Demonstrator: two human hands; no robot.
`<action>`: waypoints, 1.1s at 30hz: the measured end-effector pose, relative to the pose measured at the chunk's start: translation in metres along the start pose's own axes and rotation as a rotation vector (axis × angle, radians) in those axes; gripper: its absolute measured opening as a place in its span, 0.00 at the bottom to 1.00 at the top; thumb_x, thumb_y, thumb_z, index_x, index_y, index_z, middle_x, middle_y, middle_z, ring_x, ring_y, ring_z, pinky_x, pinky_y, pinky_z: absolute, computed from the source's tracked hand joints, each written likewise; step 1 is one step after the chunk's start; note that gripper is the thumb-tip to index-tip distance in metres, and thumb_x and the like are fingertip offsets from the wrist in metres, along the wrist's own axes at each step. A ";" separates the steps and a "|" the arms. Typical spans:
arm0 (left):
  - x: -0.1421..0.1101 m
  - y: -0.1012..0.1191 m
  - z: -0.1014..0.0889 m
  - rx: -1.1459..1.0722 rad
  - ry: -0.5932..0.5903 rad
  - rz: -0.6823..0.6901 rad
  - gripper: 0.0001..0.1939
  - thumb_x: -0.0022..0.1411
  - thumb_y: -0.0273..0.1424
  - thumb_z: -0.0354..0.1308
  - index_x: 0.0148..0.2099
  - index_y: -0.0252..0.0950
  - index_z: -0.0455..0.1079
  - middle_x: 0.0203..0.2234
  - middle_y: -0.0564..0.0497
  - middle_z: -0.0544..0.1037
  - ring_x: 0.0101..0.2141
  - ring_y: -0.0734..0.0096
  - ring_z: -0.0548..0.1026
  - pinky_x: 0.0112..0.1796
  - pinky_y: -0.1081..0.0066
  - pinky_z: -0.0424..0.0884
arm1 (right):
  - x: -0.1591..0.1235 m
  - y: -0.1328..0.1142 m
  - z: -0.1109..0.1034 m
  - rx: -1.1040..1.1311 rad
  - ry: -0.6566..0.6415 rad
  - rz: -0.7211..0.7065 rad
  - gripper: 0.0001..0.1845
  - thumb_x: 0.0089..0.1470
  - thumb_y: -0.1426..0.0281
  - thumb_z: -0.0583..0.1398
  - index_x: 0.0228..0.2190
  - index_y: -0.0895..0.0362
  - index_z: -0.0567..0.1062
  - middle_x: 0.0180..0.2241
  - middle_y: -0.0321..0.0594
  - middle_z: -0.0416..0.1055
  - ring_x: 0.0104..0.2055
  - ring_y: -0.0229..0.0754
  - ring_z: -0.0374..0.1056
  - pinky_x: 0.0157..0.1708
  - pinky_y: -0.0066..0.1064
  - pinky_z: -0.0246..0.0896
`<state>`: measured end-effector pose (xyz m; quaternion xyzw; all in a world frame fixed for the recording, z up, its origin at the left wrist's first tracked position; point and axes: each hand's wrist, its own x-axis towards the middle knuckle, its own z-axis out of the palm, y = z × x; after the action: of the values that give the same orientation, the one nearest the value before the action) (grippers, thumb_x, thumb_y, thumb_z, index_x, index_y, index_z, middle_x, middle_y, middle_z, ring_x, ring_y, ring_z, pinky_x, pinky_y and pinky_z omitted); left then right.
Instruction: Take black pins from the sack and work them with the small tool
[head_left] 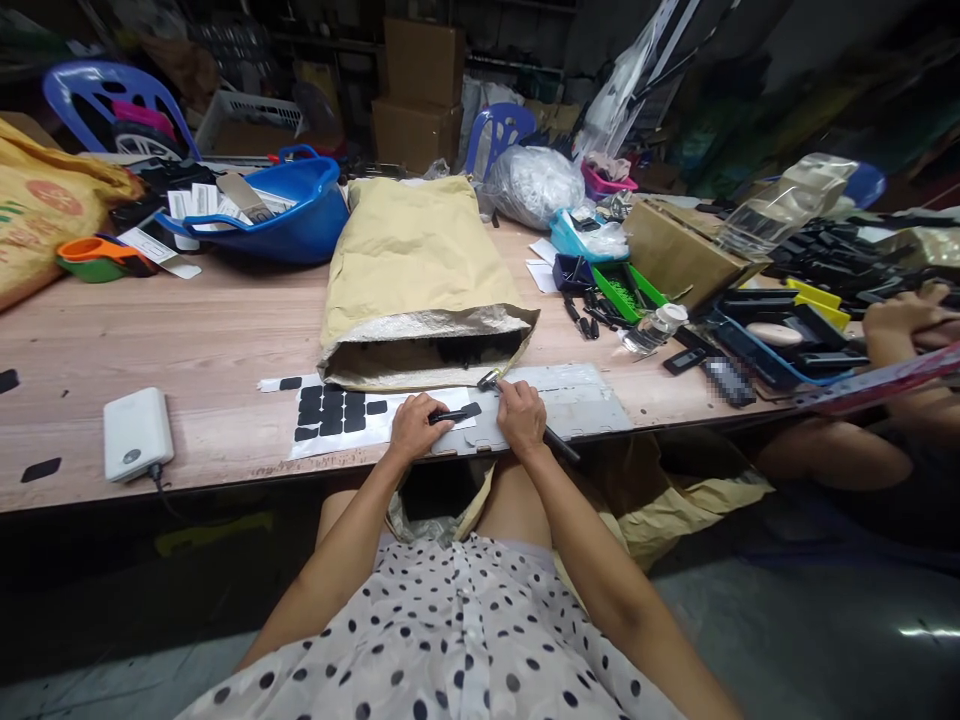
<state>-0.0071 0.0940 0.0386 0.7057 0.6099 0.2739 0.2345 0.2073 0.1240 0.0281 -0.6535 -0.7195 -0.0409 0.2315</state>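
My left hand (412,425) is closed on a slim black plastic piece (448,415), held low over the front of a grey board (592,400). Beside it my right hand (521,412) wraps round a small hammer; its metal head (489,380) points away from me and its black handle (561,444) sticks out toward the table edge. A white sheet (390,440) with rows of black rounded stickers (330,408) lies by my left hand. Just beyond both hands, a tan paper sack (420,250) lies with its mouth toward me, dark pieces inside.
A white power bank (137,435) with a cable stands at left. Behind it sits a blue basin (292,215) of boxes. To the right are a green tray (626,290), a small bottle (656,328), and a blue basket (787,350). A co-worker's hand (904,315) shows at far right.
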 end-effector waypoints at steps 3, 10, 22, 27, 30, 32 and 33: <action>-0.001 0.000 -0.002 -0.012 -0.014 0.016 0.06 0.57 0.34 0.63 0.38 0.44 0.78 0.34 0.51 0.78 0.41 0.59 0.72 0.44 0.61 0.69 | -0.006 -0.003 0.004 -0.048 0.008 0.000 0.20 0.60 0.76 0.53 0.48 0.53 0.78 0.38 0.46 0.70 0.40 0.49 0.61 0.37 0.35 0.54; -0.004 -0.002 -0.007 -0.024 -0.026 0.039 0.09 0.62 0.38 0.58 0.39 0.44 0.79 0.33 0.50 0.77 0.39 0.60 0.72 0.43 0.62 0.68 | -0.007 -0.003 0.006 -0.051 0.022 -0.025 0.21 0.59 0.75 0.54 0.50 0.54 0.77 0.38 0.47 0.69 0.41 0.50 0.60 0.37 0.36 0.55; -0.053 0.017 -0.018 -0.196 0.001 0.169 0.11 0.65 0.38 0.53 0.44 0.41 0.74 0.36 0.49 0.79 0.39 0.61 0.75 0.44 0.62 0.72 | -0.006 -0.006 0.006 -0.050 0.022 -0.012 0.20 0.59 0.76 0.54 0.49 0.54 0.77 0.38 0.47 0.69 0.40 0.49 0.60 0.37 0.36 0.55; -0.106 0.016 0.001 -0.186 -0.192 0.164 0.09 0.65 0.39 0.53 0.43 0.48 0.73 0.35 0.53 0.82 0.34 0.60 0.79 0.36 0.64 0.74 | -0.006 -0.006 0.007 -0.044 0.027 -0.009 0.20 0.59 0.76 0.54 0.49 0.54 0.77 0.38 0.46 0.69 0.41 0.49 0.60 0.37 0.36 0.55; -0.116 0.003 0.018 -0.042 -0.213 -0.013 0.07 0.63 0.35 0.54 0.41 0.49 0.72 0.35 0.52 0.82 0.32 0.57 0.80 0.31 0.62 0.72 | -0.006 -0.007 0.006 -0.054 0.012 -0.007 0.19 0.59 0.75 0.54 0.50 0.54 0.77 0.38 0.47 0.69 0.41 0.49 0.60 0.38 0.36 0.55; -0.117 -0.003 0.026 0.058 -0.226 -0.090 0.06 0.61 0.32 0.56 0.40 0.47 0.72 0.35 0.49 0.82 0.31 0.54 0.80 0.29 0.61 0.70 | -0.006 -0.007 0.005 -0.066 -0.002 -0.004 0.19 0.60 0.75 0.54 0.50 0.54 0.77 0.38 0.46 0.69 0.41 0.49 0.60 0.38 0.36 0.55; -0.116 -0.005 0.028 0.086 -0.234 -0.097 0.06 0.59 0.31 0.57 0.39 0.46 0.72 0.34 0.49 0.82 0.30 0.53 0.80 0.28 0.61 0.69 | -0.005 -0.008 0.005 -0.071 -0.006 -0.003 0.19 0.60 0.75 0.55 0.50 0.54 0.77 0.38 0.46 0.69 0.41 0.49 0.60 0.38 0.36 0.55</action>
<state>-0.0038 -0.0200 0.0029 0.7121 0.6228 0.1516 0.2865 0.1986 0.1197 0.0234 -0.6605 -0.7192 -0.0648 0.2057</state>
